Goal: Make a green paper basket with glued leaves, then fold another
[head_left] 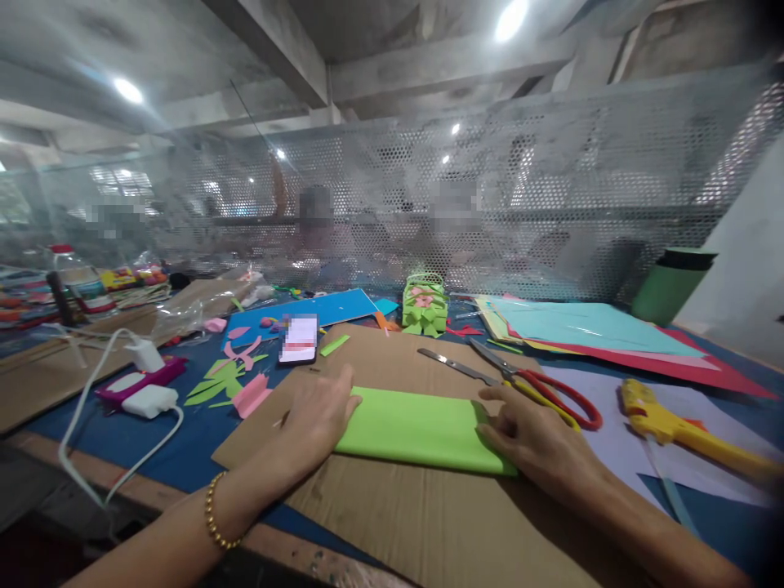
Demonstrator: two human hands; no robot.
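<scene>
A folded sheet of bright green paper [416,426] lies flat on a piece of brown cardboard [392,502], its long folded edge toward me. My left hand [322,412] grips the left end, thumb on the paper. At the right end, my right hand [520,425] has its thumb near the front edge and its index finger reaching across the far corner; the other fingers curl under. Just behind the right hand, red-and-yellow-handled scissors [456,366] rest with their blades spread.
Right of me lie a yellow glue gun [665,416], stacked coloured paper [588,327] and a green bottle [674,286]. A green paper craft [424,306] stands behind the cardboard. Leftward are a phone [298,339], paper cutouts [220,380] and a purple power strip [144,382] with white cables.
</scene>
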